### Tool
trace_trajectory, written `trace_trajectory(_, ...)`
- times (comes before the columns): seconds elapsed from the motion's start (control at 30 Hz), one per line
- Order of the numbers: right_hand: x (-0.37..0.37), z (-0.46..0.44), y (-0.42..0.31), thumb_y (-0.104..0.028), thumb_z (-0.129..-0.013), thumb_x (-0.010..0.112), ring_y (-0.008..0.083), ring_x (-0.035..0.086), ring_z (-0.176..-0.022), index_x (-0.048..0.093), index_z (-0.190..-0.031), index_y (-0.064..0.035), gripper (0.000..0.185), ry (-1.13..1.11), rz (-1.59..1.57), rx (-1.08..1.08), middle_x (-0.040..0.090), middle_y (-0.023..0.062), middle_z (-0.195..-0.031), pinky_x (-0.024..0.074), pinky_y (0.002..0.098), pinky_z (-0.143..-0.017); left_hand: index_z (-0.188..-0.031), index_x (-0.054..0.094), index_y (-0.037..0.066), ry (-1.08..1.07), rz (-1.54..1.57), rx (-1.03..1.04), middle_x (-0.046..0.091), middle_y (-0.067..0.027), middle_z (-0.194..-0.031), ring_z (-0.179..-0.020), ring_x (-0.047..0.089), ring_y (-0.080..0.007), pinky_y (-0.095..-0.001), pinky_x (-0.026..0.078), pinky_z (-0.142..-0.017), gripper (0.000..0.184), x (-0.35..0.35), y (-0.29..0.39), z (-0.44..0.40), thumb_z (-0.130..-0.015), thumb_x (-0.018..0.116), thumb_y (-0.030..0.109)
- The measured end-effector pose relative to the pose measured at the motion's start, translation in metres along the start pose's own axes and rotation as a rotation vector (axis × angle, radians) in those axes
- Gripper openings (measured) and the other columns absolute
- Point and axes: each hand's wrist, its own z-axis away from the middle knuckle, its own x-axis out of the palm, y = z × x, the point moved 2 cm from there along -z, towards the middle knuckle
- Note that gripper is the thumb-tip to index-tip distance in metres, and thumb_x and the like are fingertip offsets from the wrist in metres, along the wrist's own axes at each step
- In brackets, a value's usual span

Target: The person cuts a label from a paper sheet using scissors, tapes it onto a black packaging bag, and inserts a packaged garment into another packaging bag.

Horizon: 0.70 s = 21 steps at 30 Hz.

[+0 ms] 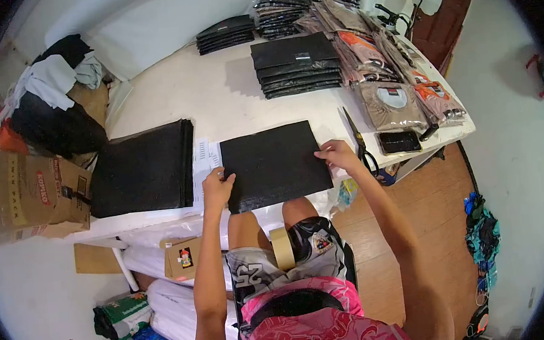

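Note:
A flat black plastic bag (276, 163) lies at the table's front edge, its near side reaching out over my knees. My left hand (218, 186) pinches its left edge between thumb and fingers. At the opposite edge, my right hand (340, 155) has its thumb and fingers closed on the bag. Left of it rests a stack of larger black bags (141, 171), with printed paper (202, 159) partly under it. Scissors (360, 140) lie just beyond my right hand. A roll of tape (282, 249) sits on my lap.
Folded black packages (295, 62) are piled at the back of the white table (169, 82). Clear-bagged garments (395, 106) and a phone (399, 141) lie on the right. A cardboard box (34, 195) and a heap of cloth (57, 113) are at the left.

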Motion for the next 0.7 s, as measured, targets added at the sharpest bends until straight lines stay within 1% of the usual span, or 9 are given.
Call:
trace_trajectory(0.07, -0.005, 0.006, -0.005, -0.026, -0.078, 0.078, 0.0132, 0.062, -0.066, 0.066, -0.1, 0.0015, 0.037, -0.036, -0.07, 0.055, 0.065, 0.0065, -0.078, 0.0516, 0.0285, -0.058, -0.112, 0.062, -0.001, -0.029, 0.12, -0.088, 0.068, -0.0192, -0.095, -0.077, 0.064, -0.0206, -0.0319, 0.05, -0.061, 0.037, 0.008, -0.025, -0.011, -0.08, 0.075, 0.016)
trace_trajectory(0.1, -0.007, 0.013, -0.011, -0.022, -0.079, 0.078, 0.0139, 0.062, -0.071, 0.064, -0.104, -0.0001, 0.036, -0.087, -0.147, 0.11, 0.065, 0.0065, -0.081, 0.0519, 0.0285, -0.062, -0.112, 0.062, -0.001, -0.026, 0.122, -0.084, 0.068, -0.0192, -0.095, -0.077, 0.064, -0.0206, -0.0319, 0.05, -0.061, 0.037, 0.005, -0.019, -0.009, -0.08, 0.075, 0.016)
trace_trajectory(0.17, -0.009, 0.016, -0.012, -0.019, -0.079, 0.077, 0.0146, 0.063, -0.076, 0.062, -0.108, -0.0017, 0.037, -0.135, -0.223, 0.16, 0.065, 0.0065, -0.085, 0.0522, 0.0285, -0.066, -0.102, 0.063, 0.002, -0.047, 0.551, -0.205, 0.067, -0.0152, -0.094, -0.076, 0.062, -0.02, -0.031, 0.048, -0.064, 0.027, -0.004, -0.003, -0.004, -0.078, 0.074, 0.008)
trace_trajectory(0.2, -0.008, 0.013, -0.005, -0.017, -0.078, 0.077, 0.0168, 0.063, -0.08, 0.059, -0.112, -0.0023, 0.041, -0.114, -0.321, 0.079, 0.065, 0.0081, -0.09, 0.053, 0.0297, -0.069, -0.098, 0.061, 0.005, -0.053, 0.618, -0.239, 0.063, -0.0095, -0.09, -0.073, 0.056, -0.0142, -0.0263, 0.043, -0.059, 0.025, -0.006, 0.001, -0.004, -0.077, 0.074, 0.003)
trace_trajectory(0.3, -0.007, 0.013, 0.003, -0.009, -0.077, 0.077, 0.0183, 0.062, -0.091, 0.05, -0.123, -0.0065, 0.053, -0.074, -0.44, -0.001, 0.064, 0.0094, -0.097, 0.0521, 0.0302, -0.077, -0.098, 0.063, 0.006, -0.182, 0.543, -0.205, 0.06, -0.005, -0.083, -0.071, 0.055, -0.0119, -0.0243, 0.041, -0.058, 0.024, -0.011, 0.0, -0.005, -0.077, 0.072, 0.0)
trace_trajectory(0.4, -0.007, 0.015, 0.002, -0.003, -0.077, 0.075, 0.0169, 0.062, -0.088, 0.058, -0.115, -0.0066, 0.042, -0.172, -0.451, -0.127, 0.065, 0.0076, -0.095, 0.0509, 0.0293, -0.078, -0.101, 0.065, 0.005, -0.242, 0.533, -0.169, 0.057, -0.0004, -0.077, -0.069, 0.053, -0.009, -0.0226, 0.04, -0.059, 0.024, -0.014, -0.001, -0.001, -0.078, 0.071, -0.002)
trace_trajectory(0.47, -0.006, 0.008, 0.01, 0.002, -0.077, 0.072, 0.0144, 0.062, -0.085, 0.067, -0.104, -0.0052, 0.029, -0.201, -0.306, -0.169, 0.066, 0.0049, -0.093, 0.0496, 0.0269, -0.078, -0.102, 0.066, 0.004, -0.241, 0.546, -0.139, 0.058, 0.0005, -0.077, -0.069, 0.053, -0.0082, -0.0222, 0.041, -0.06, 0.025, -0.017, -0.006, -0.002, -0.078, 0.071, -0.002)
trace_trajectory(0.57, -0.009, 0.009, 0.005, 0.003, -0.077, 0.072, 0.0116, 0.061, -0.083, 0.071, -0.094, -0.0046, 0.019, -0.136, -0.324, -0.223, 0.066, 0.0016, -0.088, 0.0486, 0.0238, -0.078, -0.105, 0.067, 0.002, -0.213, 0.557, -0.087, 0.061, 0.001, -0.079, -0.071, 0.055, -0.0074, -0.0216, 0.043, -0.062, 0.028, -0.019, -0.008, -0.003, -0.078, 0.072, -0.002)
trace_trajectory(0.7, -0.016, 0.009, -0.003, 0.007, -0.079, 0.067, 0.0096, 0.061, -0.084, 0.069, -0.099, -0.0022, 0.022, -0.148, -0.325, -0.27, 0.067, 0.0017, -0.089, 0.0483, 0.0225, -0.079, -0.11, 0.067, 0.0, -0.174, 0.609, -0.038, 0.065, -0.0008, -0.085, -0.076, 0.058, -0.0076, -0.0213, 0.044, -0.068, 0.029, -0.026, -0.006, -0.01, -0.081, 0.069, -0.003)
